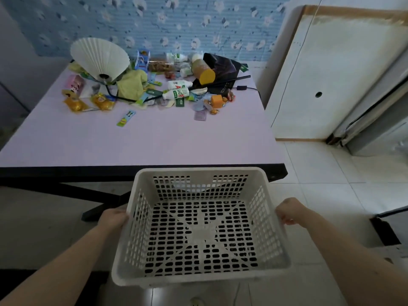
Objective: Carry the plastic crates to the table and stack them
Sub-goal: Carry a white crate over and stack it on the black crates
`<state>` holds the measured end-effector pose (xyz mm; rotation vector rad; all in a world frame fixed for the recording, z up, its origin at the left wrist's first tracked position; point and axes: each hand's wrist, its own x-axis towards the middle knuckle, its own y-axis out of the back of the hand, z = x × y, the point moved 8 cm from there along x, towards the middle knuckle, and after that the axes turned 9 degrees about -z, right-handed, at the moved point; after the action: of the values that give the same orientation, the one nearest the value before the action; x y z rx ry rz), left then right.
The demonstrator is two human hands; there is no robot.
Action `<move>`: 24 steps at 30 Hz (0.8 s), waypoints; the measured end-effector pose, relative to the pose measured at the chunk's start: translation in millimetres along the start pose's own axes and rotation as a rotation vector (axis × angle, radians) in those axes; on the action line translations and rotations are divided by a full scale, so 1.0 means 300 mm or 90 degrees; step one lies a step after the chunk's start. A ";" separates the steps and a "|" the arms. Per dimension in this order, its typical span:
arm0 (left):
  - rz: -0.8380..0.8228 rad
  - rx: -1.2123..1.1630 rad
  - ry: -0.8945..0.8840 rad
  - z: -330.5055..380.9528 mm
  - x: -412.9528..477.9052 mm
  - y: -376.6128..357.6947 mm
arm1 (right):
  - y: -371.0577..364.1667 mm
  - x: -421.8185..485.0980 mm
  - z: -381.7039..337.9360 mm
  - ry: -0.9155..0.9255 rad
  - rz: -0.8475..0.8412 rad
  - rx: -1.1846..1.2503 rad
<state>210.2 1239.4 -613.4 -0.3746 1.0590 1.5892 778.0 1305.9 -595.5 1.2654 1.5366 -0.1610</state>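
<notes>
I hold a white perforated plastic crate (141, 219) in front of me, open side up and empty, just short of the table's front edge. My left hand (113, 218) grips its left rim. On the right rim my right hand (289, 212) is closed. The crate hangs above the floor, its far wall level with the dark edge of the pale pink table (154, 142). No other crate is in view.
The far half of the table is littered with snack packets, small bottles (176, 93), a yellow cloth (132, 83), a white pleated lamp (99, 57) and a black bag (220, 62). A white cabinet (320, 74) stands to the right, over tiled floor.
</notes>
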 end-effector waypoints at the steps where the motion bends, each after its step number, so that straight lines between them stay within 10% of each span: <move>1: -0.001 0.004 0.001 -0.007 0.003 0.000 | -0.011 0.005 0.007 -0.009 -0.003 -0.013; 24: -0.046 0.060 -0.013 -0.012 0.063 -0.032 | -0.026 0.035 -0.030 -0.050 -0.035 -0.170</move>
<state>211.8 1247.6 -633.0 -0.3283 1.0894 1.4710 768.0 1315.0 -603.6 0.9953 1.4723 -0.0383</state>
